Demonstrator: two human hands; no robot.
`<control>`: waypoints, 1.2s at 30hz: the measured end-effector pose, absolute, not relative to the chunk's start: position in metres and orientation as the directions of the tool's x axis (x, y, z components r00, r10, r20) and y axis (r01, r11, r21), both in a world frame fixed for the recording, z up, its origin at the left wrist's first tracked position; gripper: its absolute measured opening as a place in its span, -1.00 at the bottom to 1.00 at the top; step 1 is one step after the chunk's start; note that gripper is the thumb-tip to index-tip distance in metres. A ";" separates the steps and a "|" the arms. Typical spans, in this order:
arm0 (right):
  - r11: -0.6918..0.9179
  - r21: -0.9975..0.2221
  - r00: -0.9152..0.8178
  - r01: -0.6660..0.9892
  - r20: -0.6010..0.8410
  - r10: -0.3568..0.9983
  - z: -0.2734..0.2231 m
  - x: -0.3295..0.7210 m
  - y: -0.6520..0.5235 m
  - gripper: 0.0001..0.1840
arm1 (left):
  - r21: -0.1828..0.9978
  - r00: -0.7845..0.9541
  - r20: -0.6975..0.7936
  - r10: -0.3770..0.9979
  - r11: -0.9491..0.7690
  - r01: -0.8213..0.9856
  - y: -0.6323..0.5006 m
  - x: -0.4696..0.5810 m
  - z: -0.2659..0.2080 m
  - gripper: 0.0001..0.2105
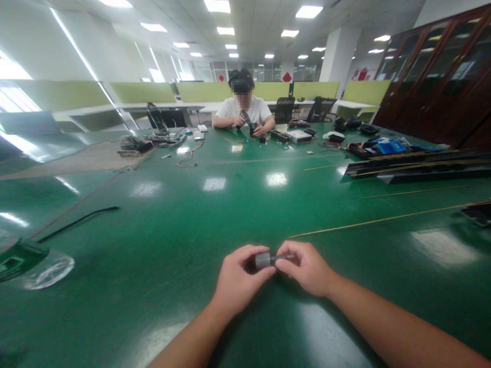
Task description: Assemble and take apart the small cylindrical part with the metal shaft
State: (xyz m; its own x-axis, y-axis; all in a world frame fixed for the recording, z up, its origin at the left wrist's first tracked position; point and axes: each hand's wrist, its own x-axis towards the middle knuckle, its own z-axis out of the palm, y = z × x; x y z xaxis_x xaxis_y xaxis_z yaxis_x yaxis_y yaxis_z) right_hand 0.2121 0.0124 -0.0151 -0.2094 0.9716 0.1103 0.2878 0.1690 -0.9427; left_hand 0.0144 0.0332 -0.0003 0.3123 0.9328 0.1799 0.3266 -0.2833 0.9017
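Just above the near part of the green table point(184, 230), both of my hands are on a small grey metal cylinder point(263, 260) with a thin dark shaft on its right side. My left hand point(238, 278) curves around the cylinder, thumb below and fingers above. At the shaft, my right hand point(305, 268) pinches with thumb and forefinger; a bit of the shaft's end shows beyond the fingertips. The piece lies roughly level, pointing left to right. Its exact kind is too small and blurred to make out.
Thin brass-coloured rods point(368, 223) and long black channels point(418, 167) lie to the right. A black cable point(80, 222) and a clear plastic piece point(49, 271) are at left. Across the table, a person point(243, 110) holds a dark tool among scattered parts.
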 end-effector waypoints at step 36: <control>0.029 -1.000 -0.121 -0.012 0.030 0.992 -0.020 0.214 0.017 -0.75 | 0.990 0.229 0.029 0.973 -0.061 0.131 0.038 0.013 -0.005 -0.64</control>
State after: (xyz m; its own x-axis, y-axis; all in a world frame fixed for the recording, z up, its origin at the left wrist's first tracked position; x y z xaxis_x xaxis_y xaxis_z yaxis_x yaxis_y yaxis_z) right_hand 0.2144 0.0169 -0.0202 -0.1209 0.9922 0.0298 -0.0119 0.0286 -0.9995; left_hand 0.0131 0.0380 -0.0049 0.2293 0.9729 0.0295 0.1310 -0.0609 0.9895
